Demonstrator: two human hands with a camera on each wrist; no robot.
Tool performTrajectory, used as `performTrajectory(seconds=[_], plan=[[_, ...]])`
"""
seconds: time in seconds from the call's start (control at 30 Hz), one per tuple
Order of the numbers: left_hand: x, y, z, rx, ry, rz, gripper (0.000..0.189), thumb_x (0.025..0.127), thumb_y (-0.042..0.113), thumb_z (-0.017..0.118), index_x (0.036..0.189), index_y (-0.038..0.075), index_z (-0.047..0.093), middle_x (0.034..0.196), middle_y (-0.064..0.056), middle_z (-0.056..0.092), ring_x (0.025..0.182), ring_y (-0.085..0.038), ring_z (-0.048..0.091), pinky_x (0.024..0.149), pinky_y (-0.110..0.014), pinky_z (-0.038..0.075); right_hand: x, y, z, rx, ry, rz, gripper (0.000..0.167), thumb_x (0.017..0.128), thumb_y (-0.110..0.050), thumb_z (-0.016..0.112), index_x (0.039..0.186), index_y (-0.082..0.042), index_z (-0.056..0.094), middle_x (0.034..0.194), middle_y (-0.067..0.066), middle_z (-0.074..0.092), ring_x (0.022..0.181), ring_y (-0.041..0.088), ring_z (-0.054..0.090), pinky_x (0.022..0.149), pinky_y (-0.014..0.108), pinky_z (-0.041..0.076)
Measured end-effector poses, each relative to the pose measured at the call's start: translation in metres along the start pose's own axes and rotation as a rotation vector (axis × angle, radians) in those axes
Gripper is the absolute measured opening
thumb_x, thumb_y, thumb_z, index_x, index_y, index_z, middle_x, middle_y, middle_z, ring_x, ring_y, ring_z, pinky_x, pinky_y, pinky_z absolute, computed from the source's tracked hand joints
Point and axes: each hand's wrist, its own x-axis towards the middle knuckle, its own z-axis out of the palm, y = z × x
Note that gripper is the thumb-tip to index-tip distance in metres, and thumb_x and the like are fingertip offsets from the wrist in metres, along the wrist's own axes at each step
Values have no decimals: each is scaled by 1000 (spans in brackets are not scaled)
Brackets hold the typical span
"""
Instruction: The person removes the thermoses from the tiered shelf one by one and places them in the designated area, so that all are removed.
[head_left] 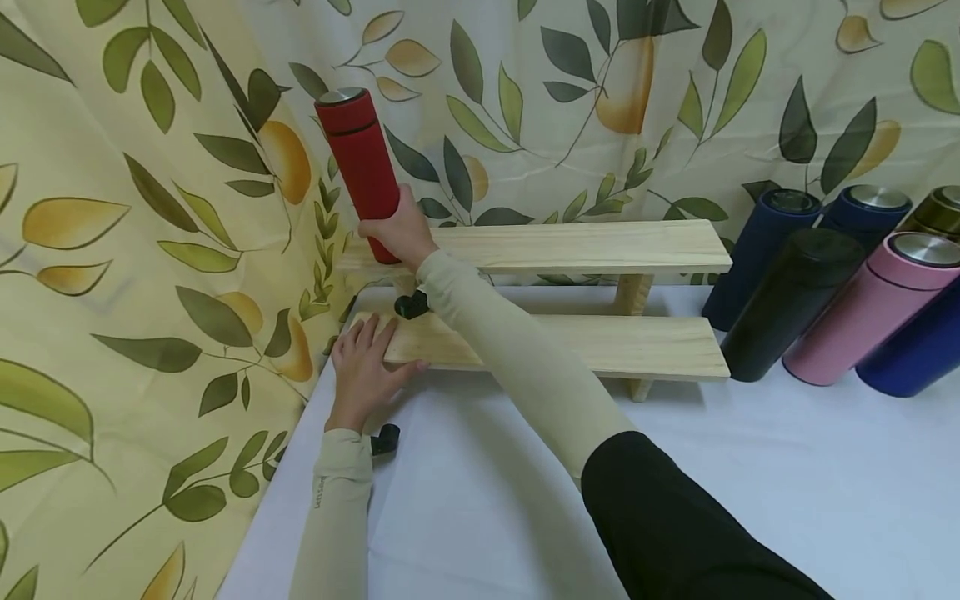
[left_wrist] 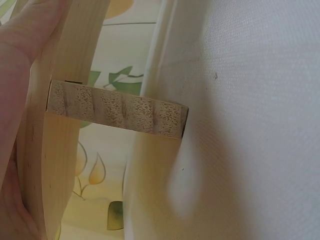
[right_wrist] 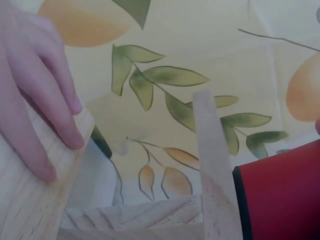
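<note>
A red insulated bottle [head_left: 360, 150] with a silver top is in my right hand [head_left: 405, 229], whose fingers and thumb grip its lower part. Its base overlaps the left end of the upper wooden shelf [head_left: 570, 247] in the head view; the dark base rim shows close by that board in the right wrist view. My left hand [head_left: 369, 367] rests on the left end of the lower shelf [head_left: 637, 342], fingers spread over the top, thumb along the front edge. Under this shelf, the left wrist view shows a wooden support [left_wrist: 120, 110].
Several bottles stand to the right of the shelves, among them a pink bottle [head_left: 862, 308], a black bottle [head_left: 791, 308] and a dark blue bottle [head_left: 761, 250]. White cloth [head_left: 480, 500] covers the table. A leaf-patterned curtain [head_left: 187, 375] hangs behind and at the left.
</note>
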Motion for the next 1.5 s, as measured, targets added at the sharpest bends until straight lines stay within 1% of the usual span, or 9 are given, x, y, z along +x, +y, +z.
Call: performTrajectory(seconds=[0.13,0.37,0.5,0.7,0.8,1.03,1.23,1.4,1.5], plan=[[1,1,-1,-4,7,0,97,88,70,71,160,9,50,169,-22,34,156,-45,22,120,-67,8,-2,-3,-1,1,2,-5,63,89,-8,76,142,-8,44,126,5,60,110,20,59,92,35,52],[0,3,-1,-6,-9,-14,96,88,67,73,161,9,49,170,-21,33,157,-44,20,121,-67,7,-4,-2,-3,3,-5,-27,63,88,-7,76,142,-7,44,126,6,60,109,21,59,91,35,52],[0,3,-2,-2,-8,-14,97,88,67,74,162,10,48,171,-21,32,157,-43,20,121,-67,7,-1,-5,-9,-10,0,-42,66,86,-8,77,143,-8,45,124,6,61,108,21,59,89,35,51],[1,6,-1,7,-2,2,97,88,67,74,161,9,49,169,-22,34,156,-44,22,120,-67,9,-3,-11,-22,31,-11,-57,64,85,-7,77,139,-10,45,124,5,61,107,21,60,88,37,53],[1,6,-1,15,-5,6,97,89,68,74,162,9,48,169,-22,34,155,-44,23,120,-66,10,-8,-14,-27,43,-14,-76,60,85,-7,77,136,-10,45,123,5,61,106,21,60,87,37,53],[0,4,-3,13,-11,-7,97,89,68,74,162,9,48,170,-22,33,155,-45,23,120,-67,9,-22,-20,-38,68,-18,-125,63,83,-8,78,137,-9,46,122,5,61,107,21,60,87,37,54],[-2,1,-4,21,-9,-7,95,90,66,74,161,8,48,169,-23,32,155,-47,22,119,-68,9,-34,-24,-46,49,-16,-151,68,82,-8,79,141,-8,47,124,6,61,110,20,60,90,37,54],[-1,3,-2,29,-6,6,96,90,68,72,161,7,49,169,-24,33,155,-47,22,119,-67,10,-50,-25,-58,8,-29,-161,72,83,-9,80,145,-8,45,128,6,61,114,21,59,92,39,53],[-1,5,-1,29,-5,-3,96,90,68,73,160,7,49,169,-24,33,155,-47,22,120,-67,10,-61,-26,-64,3,-44,-161,71,84,-10,80,146,-8,44,128,7,62,115,22,60,93,39,54]])
